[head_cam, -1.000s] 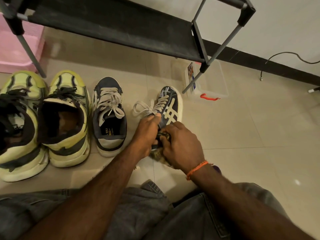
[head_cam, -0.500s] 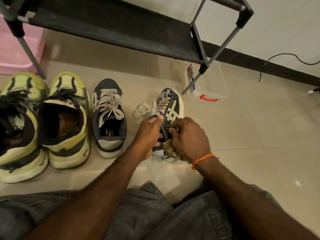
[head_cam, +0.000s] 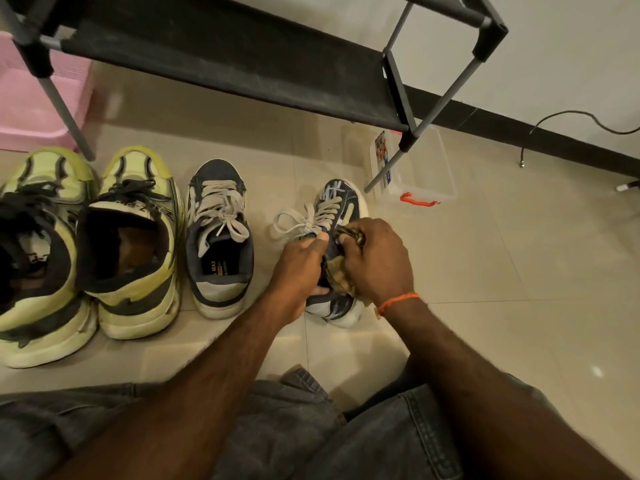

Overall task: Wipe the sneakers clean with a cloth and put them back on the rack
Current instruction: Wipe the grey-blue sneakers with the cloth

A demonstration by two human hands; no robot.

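A navy sneaker with white stripes and grey laces [head_cam: 341,202] stands on the tiled floor in front of me, tilted onto its side. My left hand [head_cam: 299,263] grips its collar and tongue. My right hand [head_cam: 375,259] holds a crumpled tan cloth [head_cam: 341,277] bunched against the shoe's right side near the laces. Its mate, a second navy sneaker [head_cam: 220,237], stands upright to the left. The black shoe rack [head_cam: 225,64] stretches across the top, its lower shelf bare.
A pair of yellow-green sneakers [head_cam: 135,244] stands at the far left. A clear plastic box with an orange latch [head_cam: 415,174] sits by the rack's right leg. A pink stool [head_cam: 24,98] is behind the rack at left. A cable [head_cam: 568,116] runs along the wall.
My right hand has moved the cloth forward along the shoe's side, from the heel towards the laces. The left hand keeps its hold; the sneaker's heel shows more.
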